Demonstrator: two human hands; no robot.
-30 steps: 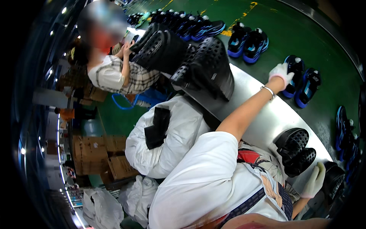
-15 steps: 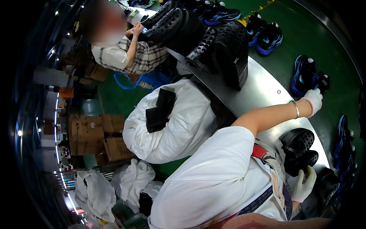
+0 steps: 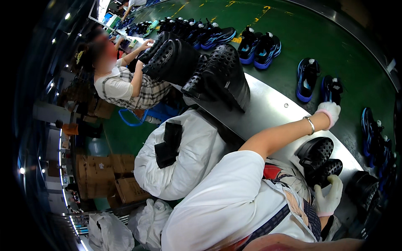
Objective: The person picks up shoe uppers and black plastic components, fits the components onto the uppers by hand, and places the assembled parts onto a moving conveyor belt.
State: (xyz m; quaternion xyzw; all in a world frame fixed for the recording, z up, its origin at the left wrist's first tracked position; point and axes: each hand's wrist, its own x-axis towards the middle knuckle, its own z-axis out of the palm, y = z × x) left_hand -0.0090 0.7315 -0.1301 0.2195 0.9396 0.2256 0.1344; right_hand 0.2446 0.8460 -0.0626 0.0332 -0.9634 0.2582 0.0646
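My left hand (image 3: 330, 113), in a white glove with a pink cuff, reaches out to the green surface. Its fingers are closed at the near end of a black and blue sneaker (image 3: 332, 88), partly hiding it. A matching sneaker (image 3: 307, 79) stands to its left. Closer to my body, my right hand (image 3: 328, 197), gloved in pale white, has thumb and fingers around the lower edge of a black perforated clog-shaped piece (image 3: 331, 168). A second such piece (image 3: 317, 151) lies directly against it on the metal table.
Tall black perforated stacks (image 3: 226, 77) stand on the metal table (image 3: 268, 108). Several sneakers (image 3: 259, 48) line the green surface (image 3: 284, 29). A white sack (image 3: 180, 175) and cardboard boxes (image 3: 95, 178) are at left. Another person (image 3: 119, 88) sits at the table's far end.
The view has shifted, so most things appear further left. My right hand has come up to the lower clog-shaped piece and closed on its edge. The sneaker by my left hand is slightly further from its mate.
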